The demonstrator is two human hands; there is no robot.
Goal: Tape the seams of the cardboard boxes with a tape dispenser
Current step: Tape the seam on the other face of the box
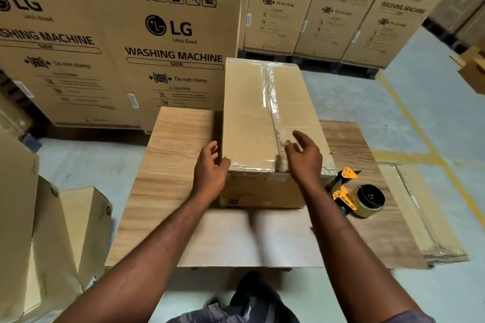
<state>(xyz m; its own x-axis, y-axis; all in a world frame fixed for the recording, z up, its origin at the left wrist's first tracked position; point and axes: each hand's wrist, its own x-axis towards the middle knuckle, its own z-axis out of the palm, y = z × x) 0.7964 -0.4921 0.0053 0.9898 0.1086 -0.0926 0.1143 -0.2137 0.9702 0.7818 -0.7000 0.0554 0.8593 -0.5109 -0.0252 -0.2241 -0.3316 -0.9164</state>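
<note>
A long plain cardboard box [249,113] lies on a low wooden table [168,165], its top seam covered by a strip of clear tape [269,92] running lengthwise. My left hand [210,165] touches the box's near left corner with fingers relaxed. Over the near end of the taped seam, my right hand [304,157] hovers with fingers spread and holds nothing. A yellow and black tape dispenser [354,195] lies on the table to the right of the box, apart from both hands.
Large washing machine cartons [157,42] stand behind the table and along the back wall. Smaller boxes [52,231] sit on the floor at left. A flattened carton [420,212] lies right of the table. Yellow floor lines [409,118] mark the concrete.
</note>
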